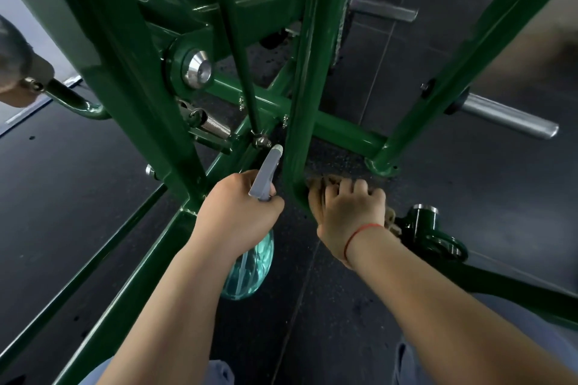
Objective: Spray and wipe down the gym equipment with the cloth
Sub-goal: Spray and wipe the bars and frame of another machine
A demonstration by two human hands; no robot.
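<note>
Far left first: green slanted frame beam [125, 72] with a shiny pivot cap [197, 69] and a coil spring [210, 124] tucked beside it. Fiddly spots, probably worth a poke with a cloth corner rather than a flat swipe.

Then the left hand [237, 212], wrapped tight around the neck of the spray bottle [250, 266]. Grey nozzle [268, 170] aimed up and forward at the frame, just beside the bent tube. Teal see-through body hanging below the fist, looks like thin plastic, some liquid inside but hard to say how much. Likely light, a bit sloshy, slippery if wet. Best held right there at the neck, finger free for the trigger. Can't see the trigger finger itself.

Moving right: the curved green tube [300, 122], glossy paint, rigid steel by the look of it, bolted into a big machine so not going anywhere. Can take firm rubbing. Slick surface though, so cloth probably slides easily.

Next, the right hand [347, 212], fingers curled and pressing the cloth [328, 180] against the low bend of that tube, close to the dark rubber floor [344, 306]. Only a tan, bunched edge of cloth showing past the knuckles, plus a bit near the wrist. Soft, floppy, weighs nothing; bunching it in the palm seems the way to go. Red string [359, 233] around that wrist.

Far right: chrome weight peg [509, 117] sticking out, not touched.
</note>
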